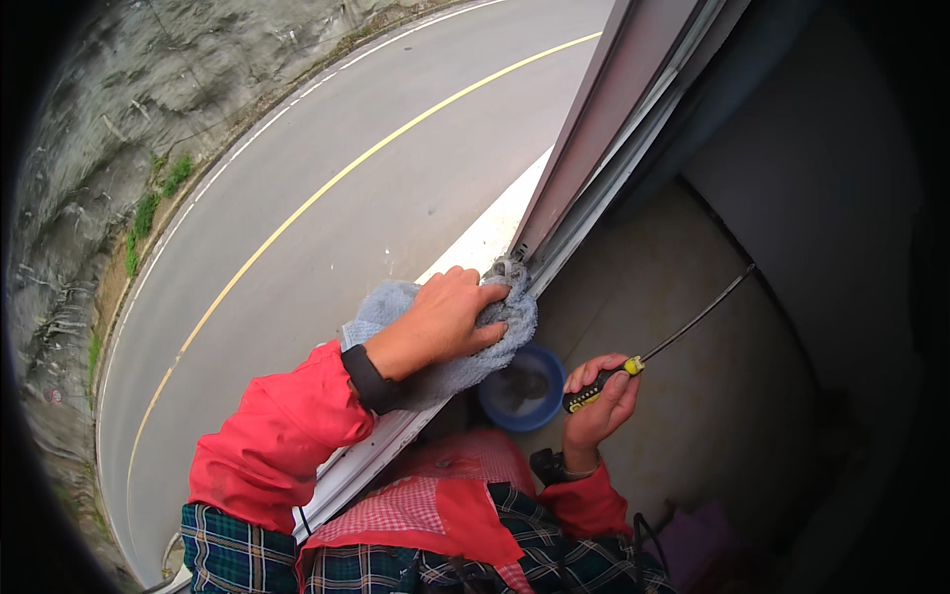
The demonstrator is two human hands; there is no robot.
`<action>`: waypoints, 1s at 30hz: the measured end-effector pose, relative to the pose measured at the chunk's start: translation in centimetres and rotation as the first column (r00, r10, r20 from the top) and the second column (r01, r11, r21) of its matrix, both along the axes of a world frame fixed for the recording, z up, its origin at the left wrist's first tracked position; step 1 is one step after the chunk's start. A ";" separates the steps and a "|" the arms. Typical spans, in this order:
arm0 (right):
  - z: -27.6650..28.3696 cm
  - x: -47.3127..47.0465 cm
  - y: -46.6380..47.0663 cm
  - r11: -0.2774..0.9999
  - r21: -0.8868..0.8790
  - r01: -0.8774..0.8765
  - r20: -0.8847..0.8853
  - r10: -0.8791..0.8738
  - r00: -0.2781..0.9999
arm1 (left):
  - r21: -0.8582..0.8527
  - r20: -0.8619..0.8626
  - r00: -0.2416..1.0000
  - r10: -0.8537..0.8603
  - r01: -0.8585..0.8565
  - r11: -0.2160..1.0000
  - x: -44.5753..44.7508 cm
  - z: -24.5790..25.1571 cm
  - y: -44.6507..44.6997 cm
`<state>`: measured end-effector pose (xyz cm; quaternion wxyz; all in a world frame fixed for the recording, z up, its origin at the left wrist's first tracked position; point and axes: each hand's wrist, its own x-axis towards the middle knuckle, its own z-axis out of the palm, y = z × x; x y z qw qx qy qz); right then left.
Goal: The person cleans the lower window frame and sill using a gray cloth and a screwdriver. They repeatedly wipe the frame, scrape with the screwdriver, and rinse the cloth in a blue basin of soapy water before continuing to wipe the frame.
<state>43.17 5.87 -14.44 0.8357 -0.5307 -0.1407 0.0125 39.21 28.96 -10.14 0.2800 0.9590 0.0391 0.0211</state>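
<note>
Bunched under my left hand (453,315) is a grey-blue terry cloth (512,338), its fingers gripping it against the window track. The cloth drapes over the white window frame (386,445), near the lower corner of a sliding sash (586,111). Dark dirt shows on the cloth's upper end. In my right hand (605,401), on the indoor side, is a screwdriver with a black and yellow handle (594,390). Its long shaft (698,315) points up and to the right, away from the frame.
Below on the indoor floor (668,312) stands a blue basin (523,423) with cloudy water and something dark in it. A road (312,223) lies far below outside, beside a rock slope (89,171). A purple item (694,538) is at the lower right.
</note>
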 end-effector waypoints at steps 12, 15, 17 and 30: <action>4.1 2.7 0.5 0.950 -0.262 -0.169 0.461 0.277 0.843 | 0.140 -0.618 0.771 0.154 -0.084 0.986 -17.2 11.2 -4.7; 5.4 3.7 3.2 0.926 -0.266 -0.268 0.395 0.358 0.846 | 0.144 -0.597 0.745 0.298 -0.266 0.953 -20.1 12.6 -6.3; 5.4 4.8 5.3 0.944 -0.198 -0.264 0.401 0.324 0.857 | 0.205 -0.550 0.731 0.404 -0.351 0.914 -22.6 12.7 -7.9; 3.6 5.5 8.1 0.876 -0.214 -0.433 0.234 0.476 0.847 | 0.592 -0.597 0.161 0.786 -0.572 0.567 -35.6 13.3 -10.5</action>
